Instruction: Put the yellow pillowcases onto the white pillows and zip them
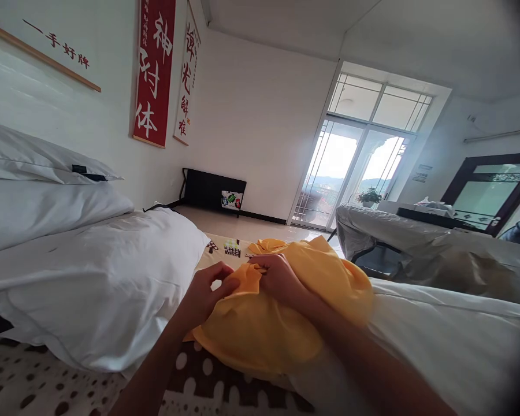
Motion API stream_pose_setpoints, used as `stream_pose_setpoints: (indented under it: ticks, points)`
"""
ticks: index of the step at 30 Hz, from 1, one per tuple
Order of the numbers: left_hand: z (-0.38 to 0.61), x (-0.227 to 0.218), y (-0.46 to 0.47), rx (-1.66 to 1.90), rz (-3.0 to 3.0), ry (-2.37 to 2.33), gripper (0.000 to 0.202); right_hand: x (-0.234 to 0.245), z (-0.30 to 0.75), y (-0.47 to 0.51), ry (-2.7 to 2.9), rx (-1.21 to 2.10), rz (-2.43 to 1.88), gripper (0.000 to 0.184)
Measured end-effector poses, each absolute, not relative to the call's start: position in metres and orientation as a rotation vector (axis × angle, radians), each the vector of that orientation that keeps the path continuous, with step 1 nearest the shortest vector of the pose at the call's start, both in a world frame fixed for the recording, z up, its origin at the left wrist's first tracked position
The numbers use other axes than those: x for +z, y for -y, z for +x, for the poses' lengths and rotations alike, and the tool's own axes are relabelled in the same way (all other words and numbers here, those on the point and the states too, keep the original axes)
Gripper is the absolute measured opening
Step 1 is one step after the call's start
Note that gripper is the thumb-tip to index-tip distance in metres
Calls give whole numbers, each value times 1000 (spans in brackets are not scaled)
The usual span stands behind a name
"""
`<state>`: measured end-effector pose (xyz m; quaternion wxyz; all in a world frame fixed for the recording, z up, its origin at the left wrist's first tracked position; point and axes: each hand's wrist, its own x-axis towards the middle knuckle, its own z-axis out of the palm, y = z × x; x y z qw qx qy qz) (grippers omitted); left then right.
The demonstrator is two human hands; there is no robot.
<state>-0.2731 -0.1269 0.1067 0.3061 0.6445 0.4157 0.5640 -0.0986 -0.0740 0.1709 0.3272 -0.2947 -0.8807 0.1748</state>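
Observation:
A bright yellow cloth (260,335), which looks like a pillowcase, lies bunched and puffed out in front of me. My left hand (210,292) pinches its raised edge between thumb and fingers. Just to the right, my right hand (281,277) is closed on a gathered fold of the same cloth, with its fingertips partly hidden. The two hands are close together, with a short stretch of yellow fabric between them. Whatever fills the cloth, if anything, cannot be seen.
White pillows (99,277) are piled on the left. More white bedding (450,323) lies on the right. Under the cloth is a brown and cream patterned blanket (208,375). Beyond stand a folded black table (203,190) against the wall and a plastic-covered table (364,225) near glass doors (351,150).

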Motion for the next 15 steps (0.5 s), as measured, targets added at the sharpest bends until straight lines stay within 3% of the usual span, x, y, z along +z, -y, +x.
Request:
stream_pose_setpoints:
  ticks: [4,8,15]
  points:
    - [-273,109,127,1425,1460,-865,25,178,-94,68,2224,293,-924,11]
    - [-277,119,131,1635,1213,-818,24,187,-88,53,2179,81,-978,18]
    - [-276,115,134,2137,1014,-921,26,183,-89,79,2078,-366,-437,13]
